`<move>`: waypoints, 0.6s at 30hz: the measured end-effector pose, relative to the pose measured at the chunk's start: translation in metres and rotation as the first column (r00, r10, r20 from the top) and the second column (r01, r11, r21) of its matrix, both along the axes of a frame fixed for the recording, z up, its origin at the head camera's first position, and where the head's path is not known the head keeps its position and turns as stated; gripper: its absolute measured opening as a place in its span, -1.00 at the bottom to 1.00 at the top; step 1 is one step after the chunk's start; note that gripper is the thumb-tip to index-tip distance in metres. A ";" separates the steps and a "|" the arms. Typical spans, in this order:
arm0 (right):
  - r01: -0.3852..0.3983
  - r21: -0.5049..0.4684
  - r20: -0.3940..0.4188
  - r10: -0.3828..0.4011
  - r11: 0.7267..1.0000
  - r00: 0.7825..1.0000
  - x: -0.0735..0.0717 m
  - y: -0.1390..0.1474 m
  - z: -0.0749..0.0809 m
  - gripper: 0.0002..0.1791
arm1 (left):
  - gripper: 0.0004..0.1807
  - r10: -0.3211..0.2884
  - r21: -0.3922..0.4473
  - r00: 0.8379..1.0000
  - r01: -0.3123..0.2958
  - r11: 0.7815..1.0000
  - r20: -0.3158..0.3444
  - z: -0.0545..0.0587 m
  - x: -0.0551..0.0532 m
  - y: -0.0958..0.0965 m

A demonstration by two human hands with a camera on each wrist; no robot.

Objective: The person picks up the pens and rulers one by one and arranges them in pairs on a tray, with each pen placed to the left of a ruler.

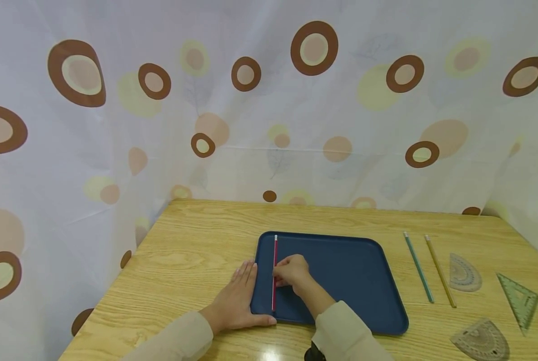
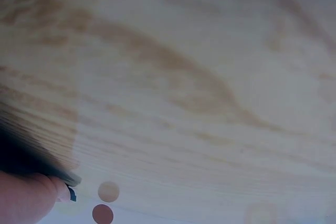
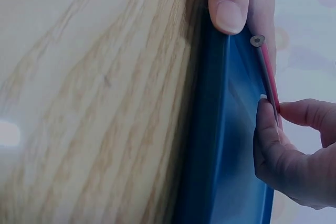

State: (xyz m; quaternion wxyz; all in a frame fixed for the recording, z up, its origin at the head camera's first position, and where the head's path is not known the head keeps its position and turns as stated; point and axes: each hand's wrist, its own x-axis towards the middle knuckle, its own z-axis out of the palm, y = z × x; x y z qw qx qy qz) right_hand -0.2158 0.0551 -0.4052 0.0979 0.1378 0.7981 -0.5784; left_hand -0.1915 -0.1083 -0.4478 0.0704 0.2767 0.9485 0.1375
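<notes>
A red pencil (image 1: 275,250) with a white end lies lengthwise near the left side of a dark blue tray (image 1: 341,271). My right hand (image 1: 292,271) pinches it around its middle between thumb and fingers; the right wrist view shows the pencil (image 3: 269,72) between them, its unsharpened end toward the camera. My left hand (image 1: 239,301) rests at the tray's lower left corner, fingers straight along the left side and thumb on the near rim. In the left wrist view only the thumb (image 2: 31,198) shows, blurred, against the tray's dark edge.
Right of the tray lie a teal pencil (image 1: 418,266) and a yellow pencil (image 1: 440,271). Beyond them are a clear protractor (image 1: 465,273), a second protractor (image 1: 483,341) nearer the front, and a green set square (image 1: 519,300). A patterned curtain (image 1: 269,110) borders the wooden table (image 1: 196,240).
</notes>
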 end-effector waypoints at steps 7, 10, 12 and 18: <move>0.016 0.039 0.010 -0.017 0.999 1.000 -0.003 -0.008 -0.003 -0.93 | 0.29 -0.006 0.013 1.000 0.006 1.000 -0.006 0.002 0.001 0.000; 0.020 0.060 0.006 -0.020 0.998 1.000 -0.003 -0.010 -0.004 -0.94 | 0.29 -0.012 0.016 1.000 0.012 1.000 -0.013 0.001 0.001 0.000; 0.019 0.078 -0.002 -0.019 0.997 1.000 -0.003 -0.011 -0.004 -0.95 | 0.28 -0.016 0.017 1.000 0.016 1.000 -0.021 0.000 0.001 0.000; 0.009 0.141 -0.034 -0.005 0.990 0.999 -0.002 -0.014 -0.003 -0.98 | 0.29 -0.023 0.015 0.999 0.024 1.000 -0.038 -0.001 0.000 -0.001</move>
